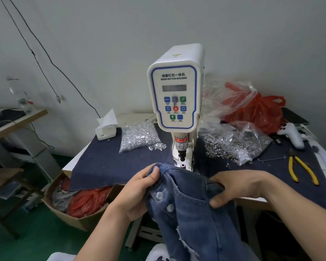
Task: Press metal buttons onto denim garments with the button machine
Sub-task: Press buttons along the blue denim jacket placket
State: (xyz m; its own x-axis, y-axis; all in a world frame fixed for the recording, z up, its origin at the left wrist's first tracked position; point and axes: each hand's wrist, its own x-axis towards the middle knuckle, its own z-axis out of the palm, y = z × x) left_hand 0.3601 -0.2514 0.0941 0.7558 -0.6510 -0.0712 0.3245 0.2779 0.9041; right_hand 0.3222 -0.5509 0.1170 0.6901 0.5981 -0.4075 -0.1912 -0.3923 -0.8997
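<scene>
A blue denim garment (192, 213) hangs over the table's front edge, just below the white servo button machine (174, 95). Two metal buttons (159, 195) show on its placket. My left hand (137, 193) grips the garment's upper left edge, thumb on top. My right hand (239, 187) holds the fabric on the right, fingers curled over a fold. The garment's top edge lies just in front of the machine's lower die (182, 166), under the punch (181, 154).
A bag of silver button parts (139, 137) lies left of the machine, a bag of metal rings (235, 144) on the right. Yellow pliers (301, 169), a white handle tool (292, 134), red bags (256, 110) and a tissue box (105, 129) sit on the dark cloth. A cardboard box (72, 208) stands below left.
</scene>
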